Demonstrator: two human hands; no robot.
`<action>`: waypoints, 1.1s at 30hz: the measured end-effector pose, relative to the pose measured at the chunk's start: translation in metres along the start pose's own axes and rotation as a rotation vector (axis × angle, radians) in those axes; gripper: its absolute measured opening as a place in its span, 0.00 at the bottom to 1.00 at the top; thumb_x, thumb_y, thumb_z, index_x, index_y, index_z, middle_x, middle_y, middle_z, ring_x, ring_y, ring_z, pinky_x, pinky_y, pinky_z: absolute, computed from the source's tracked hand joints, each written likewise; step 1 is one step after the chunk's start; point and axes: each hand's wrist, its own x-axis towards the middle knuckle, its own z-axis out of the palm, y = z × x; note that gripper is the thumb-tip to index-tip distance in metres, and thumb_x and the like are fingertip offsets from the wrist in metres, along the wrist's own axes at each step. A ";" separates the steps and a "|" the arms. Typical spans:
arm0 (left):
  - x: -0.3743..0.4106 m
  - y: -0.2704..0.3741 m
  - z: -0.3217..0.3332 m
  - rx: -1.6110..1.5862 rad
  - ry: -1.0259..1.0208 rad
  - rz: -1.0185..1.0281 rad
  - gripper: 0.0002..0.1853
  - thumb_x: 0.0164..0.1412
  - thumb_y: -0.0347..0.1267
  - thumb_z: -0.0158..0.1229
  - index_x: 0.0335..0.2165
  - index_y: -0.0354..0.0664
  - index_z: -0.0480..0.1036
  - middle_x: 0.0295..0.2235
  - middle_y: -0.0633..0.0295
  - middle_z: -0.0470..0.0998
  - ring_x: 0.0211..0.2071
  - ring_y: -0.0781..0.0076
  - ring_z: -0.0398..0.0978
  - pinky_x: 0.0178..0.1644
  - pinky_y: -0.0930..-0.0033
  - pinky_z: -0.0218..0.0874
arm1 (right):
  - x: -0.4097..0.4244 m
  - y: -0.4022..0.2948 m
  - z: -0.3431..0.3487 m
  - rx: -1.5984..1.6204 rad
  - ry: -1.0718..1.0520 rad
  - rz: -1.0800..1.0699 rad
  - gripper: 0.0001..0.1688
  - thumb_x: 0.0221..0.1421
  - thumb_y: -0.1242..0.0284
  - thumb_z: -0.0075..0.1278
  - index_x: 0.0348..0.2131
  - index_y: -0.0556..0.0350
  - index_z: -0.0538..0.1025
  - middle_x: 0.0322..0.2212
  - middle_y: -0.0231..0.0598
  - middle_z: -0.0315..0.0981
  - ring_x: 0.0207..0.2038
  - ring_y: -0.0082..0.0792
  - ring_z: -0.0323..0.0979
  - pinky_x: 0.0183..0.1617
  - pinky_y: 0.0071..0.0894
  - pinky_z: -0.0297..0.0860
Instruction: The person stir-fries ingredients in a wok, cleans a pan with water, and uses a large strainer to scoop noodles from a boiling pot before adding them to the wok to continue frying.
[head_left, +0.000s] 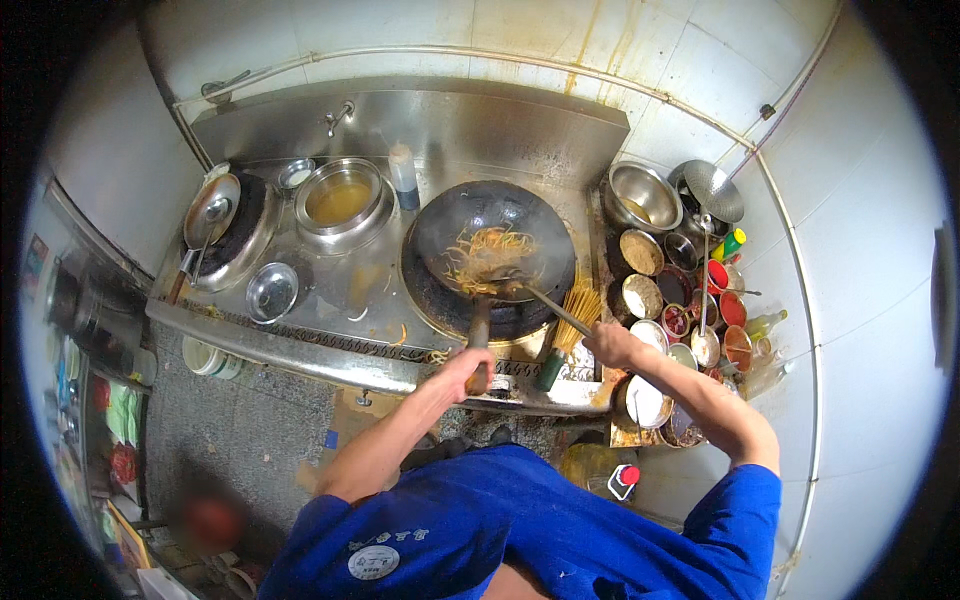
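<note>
My left hand (466, 373) grips the wooden handle (479, 330) of a dark wok (450, 214) over the round burner. Noodles (495, 247) with bits of vegetable lie in the wok, and a little haze hangs above them. My right hand (613, 346) is closed around the shaft of a long-handled ladle or wok spatula (555, 309). Its head is down at the near side of the noodles and partly hidden there. Just left of my right hand, a bamboo wok brush (575, 319) with a green-wrapped handle rests on the stove's front edge.
On the right stand several seasoning bowls (642, 296), a steel basin (645, 196) and a long-handled strainer (712, 191). A pot of yellowish liquid (341, 199), a bottle of dark liquid (403, 177), a small steel bowl (271, 292) and a second wok (247, 247) occupy the left stove top.
</note>
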 end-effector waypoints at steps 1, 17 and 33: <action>-0.004 0.008 0.004 -0.008 -0.016 -0.026 0.07 0.46 0.27 0.53 0.16 0.41 0.66 0.12 0.63 0.67 0.12 0.71 0.66 0.17 0.71 0.62 | 0.003 -0.006 -0.017 0.142 -0.058 -0.008 0.22 0.62 0.58 0.33 0.29 0.57 0.69 0.18 0.44 0.68 0.22 0.36 0.71 0.29 0.41 0.69; -0.007 -0.018 -0.008 -0.011 -0.071 0.077 0.08 0.47 0.29 0.53 0.15 0.46 0.66 0.13 0.67 0.67 0.14 0.76 0.66 0.17 0.73 0.58 | 0.028 -0.058 -0.043 0.256 -0.097 0.153 0.27 0.65 0.60 0.28 0.44 0.65 0.69 0.23 0.41 0.70 0.21 0.24 0.69 0.22 0.26 0.71; -0.001 -0.034 -0.045 0.083 0.095 0.196 0.08 0.57 0.34 0.55 0.30 0.41 0.67 0.18 0.66 0.70 0.15 0.77 0.68 0.15 0.74 0.58 | 0.041 -0.065 -0.008 0.160 0.198 0.138 0.21 0.58 0.65 0.34 0.31 0.70 0.67 0.21 0.63 0.71 0.26 0.60 0.72 0.28 0.51 0.70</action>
